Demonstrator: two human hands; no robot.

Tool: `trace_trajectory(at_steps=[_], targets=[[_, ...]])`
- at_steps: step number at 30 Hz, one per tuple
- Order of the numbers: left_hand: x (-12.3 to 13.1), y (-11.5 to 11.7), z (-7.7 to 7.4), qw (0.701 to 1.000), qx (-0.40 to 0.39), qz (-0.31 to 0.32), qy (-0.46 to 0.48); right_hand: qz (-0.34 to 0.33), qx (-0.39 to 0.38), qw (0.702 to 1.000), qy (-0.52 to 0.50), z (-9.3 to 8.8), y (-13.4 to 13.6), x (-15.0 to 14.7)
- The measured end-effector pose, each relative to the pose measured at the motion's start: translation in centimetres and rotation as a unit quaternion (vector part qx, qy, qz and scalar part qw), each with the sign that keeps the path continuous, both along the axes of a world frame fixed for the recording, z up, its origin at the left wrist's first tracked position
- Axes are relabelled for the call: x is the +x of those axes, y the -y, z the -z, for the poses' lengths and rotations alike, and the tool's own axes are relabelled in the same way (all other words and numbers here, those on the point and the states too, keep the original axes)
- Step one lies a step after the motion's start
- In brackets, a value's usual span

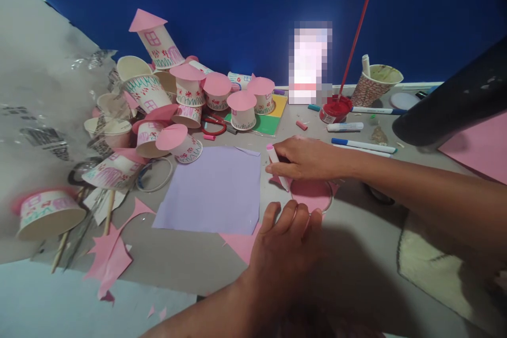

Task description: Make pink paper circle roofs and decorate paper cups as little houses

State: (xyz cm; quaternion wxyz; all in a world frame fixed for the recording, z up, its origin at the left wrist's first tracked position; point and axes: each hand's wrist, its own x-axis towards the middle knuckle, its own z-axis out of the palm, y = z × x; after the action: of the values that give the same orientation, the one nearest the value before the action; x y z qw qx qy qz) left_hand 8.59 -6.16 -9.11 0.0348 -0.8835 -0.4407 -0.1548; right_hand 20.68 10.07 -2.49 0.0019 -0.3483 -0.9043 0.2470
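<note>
Head view, looking down on a grey worktop against a deep blue wall.

The right hand comes in from the right and is closed around a pink marker. The marker's cap points up and away, and its tip is down at the left edge of a clear ring. The ring lies flat on pink paper, which shows through it as a pink disc. The left hand reaches up from the bottom edge. It is open, with fingers spread, and its fingertips press on the near rim of the ring. So the ring sits between the two hands and touches both.

Just left of the hands lies a lavender sheet. Beyond it is a heap of paper cups with pink paper roofs. They are hand-drawn with zigzags, windows and small red flowers (no words can be made out at this size). Red-handled scissors lie by the heap.

Behind the right hand are a red paint pot, a blue-capped marker and a patterned cup, whose print is possibly a brand design but is too blurred to read. Pink scraps litter the near left.
</note>
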Motion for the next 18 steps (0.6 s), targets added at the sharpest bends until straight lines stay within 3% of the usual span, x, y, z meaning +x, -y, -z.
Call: trace_trajectory(at_steps=[6, 11, 18], targets=[[0.0, 0.0, -0.2, 1.0, -0.013, 0.001, -0.004, 0.05, 0.029, 0.998, -0.009, 0.8, -1.2, 1.0], [0.0, 0.0, -0.2, 0.999, -0.041, 0.003, -0.012, 0.127, 0.016, 0.991, -0.034, 1.0, -1.8, 3.7], [0.0, -0.1, -0.2, 0.997, -0.061, -0.008, -0.043, 0.248, 0.001, 0.964, -0.099, 1.0, 0.7, 8.5]])
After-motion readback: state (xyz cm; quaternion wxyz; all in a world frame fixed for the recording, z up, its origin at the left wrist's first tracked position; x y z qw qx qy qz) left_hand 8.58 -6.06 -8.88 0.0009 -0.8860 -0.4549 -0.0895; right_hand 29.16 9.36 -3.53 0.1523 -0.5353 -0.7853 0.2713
